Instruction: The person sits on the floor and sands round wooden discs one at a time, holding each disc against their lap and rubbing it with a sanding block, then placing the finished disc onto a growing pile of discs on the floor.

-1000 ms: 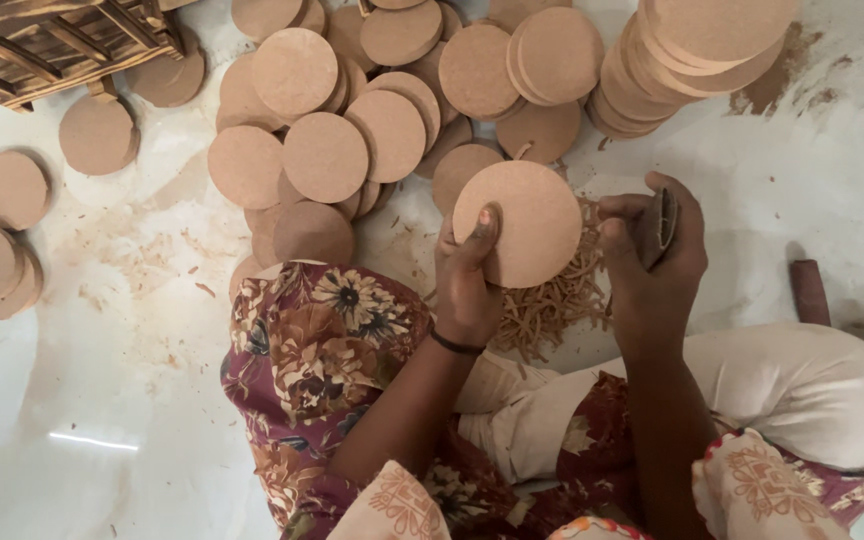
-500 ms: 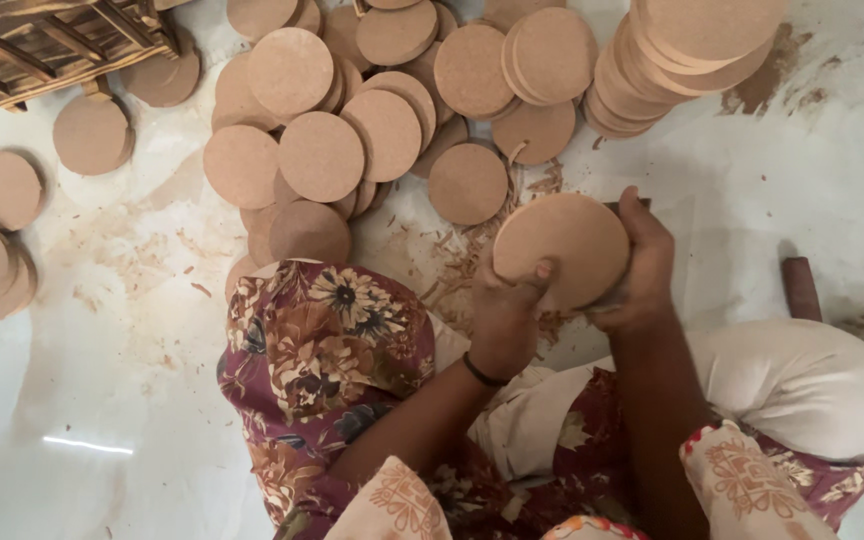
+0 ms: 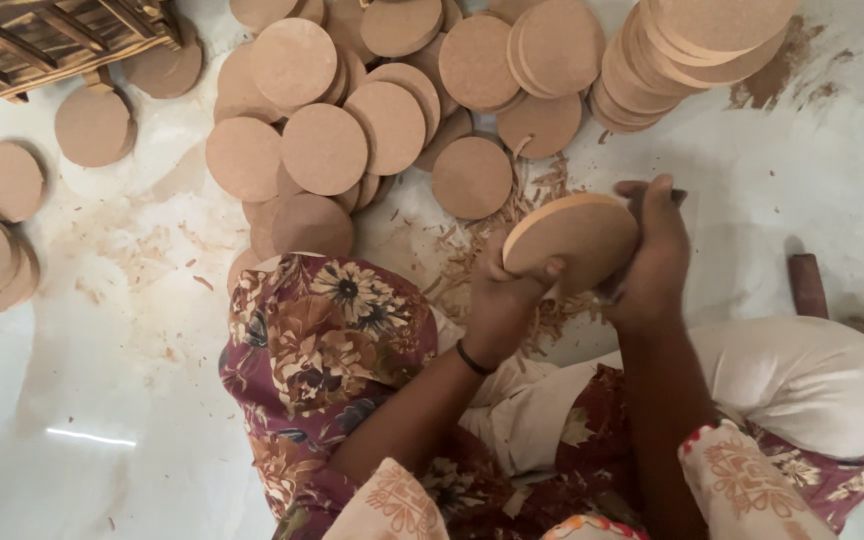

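The round wooden disc (image 3: pixel 572 240) is held tilted between the left hand (image 3: pixel 502 305) and right hand (image 3: pixel 652 265), both grips clenched on it, above the wood shavings (image 3: pixel 472 250) on the floor (image 3: pixel 102 400), so its edge can be reached.

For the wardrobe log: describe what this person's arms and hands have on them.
Both forearms are bare. The left hand has a thin dark band at the wrist; the right hand shows no ring or band. Short sleeves end above the elbows: cream fabric with orange-brown floral print.
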Motion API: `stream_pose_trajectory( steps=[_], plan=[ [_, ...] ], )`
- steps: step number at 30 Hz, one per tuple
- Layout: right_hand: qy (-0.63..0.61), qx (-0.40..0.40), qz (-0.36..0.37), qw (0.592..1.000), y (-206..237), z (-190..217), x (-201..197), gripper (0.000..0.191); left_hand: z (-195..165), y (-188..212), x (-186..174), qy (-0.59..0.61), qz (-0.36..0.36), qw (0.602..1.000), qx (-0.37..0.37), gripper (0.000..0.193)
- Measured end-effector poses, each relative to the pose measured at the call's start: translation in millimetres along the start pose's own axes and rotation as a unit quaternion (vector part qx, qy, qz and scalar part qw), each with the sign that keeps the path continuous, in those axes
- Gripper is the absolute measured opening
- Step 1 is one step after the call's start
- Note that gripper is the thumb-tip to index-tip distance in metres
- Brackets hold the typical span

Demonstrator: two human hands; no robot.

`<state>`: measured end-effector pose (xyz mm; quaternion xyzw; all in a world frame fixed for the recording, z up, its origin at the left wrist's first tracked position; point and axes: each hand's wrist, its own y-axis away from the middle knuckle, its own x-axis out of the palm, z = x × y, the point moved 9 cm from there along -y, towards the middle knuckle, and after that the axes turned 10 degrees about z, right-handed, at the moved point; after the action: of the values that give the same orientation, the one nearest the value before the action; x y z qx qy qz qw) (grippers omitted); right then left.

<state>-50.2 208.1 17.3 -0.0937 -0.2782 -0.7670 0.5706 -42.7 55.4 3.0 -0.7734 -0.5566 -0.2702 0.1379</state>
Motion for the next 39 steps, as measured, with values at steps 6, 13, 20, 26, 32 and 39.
stream_pose_trajectory(
  steps=[6,13,20,26,32,39],
  plan=[
    [-0.069,-0.053,0.014,0.996,-6.5,1.2,-11.0,0.045,-3.2,-7.2,-13.5,0.023,-0.017,1.000,0.007,0.035],
    [0.412,-0.274,-0.017,0.869,23.0,31.5,14.4,0.037,-13.9,-3.2,-9.5,-0.135,0.016,0.990,0.041,0.027],
    [0.082,-0.093,0.087,0.988,9.5,-12.1,18.9,0.041,-29.3,-10.4,-25.4,-0.007,-0.036,0.999,0.021,0.037],
    [0.462,-0.203,0.187,0.843,20.8,42.7,41.7,0.042,-56.3,-23.7,-26.5,-0.096,0.108,0.990,0.000,0.031],
    [0.416,-0.211,0.251,0.849,25.9,19.1,46.6,0.050,-77.2,-10.5,-5.2,-0.411,0.144,0.896,0.085,0.026],
    [0.496,-0.386,0.032,0.777,48.2,20.8,60.5,0.030,-55.3,-7.3,-34.2,-0.086,-0.125,0.981,0.120,0.028]
  ],
)
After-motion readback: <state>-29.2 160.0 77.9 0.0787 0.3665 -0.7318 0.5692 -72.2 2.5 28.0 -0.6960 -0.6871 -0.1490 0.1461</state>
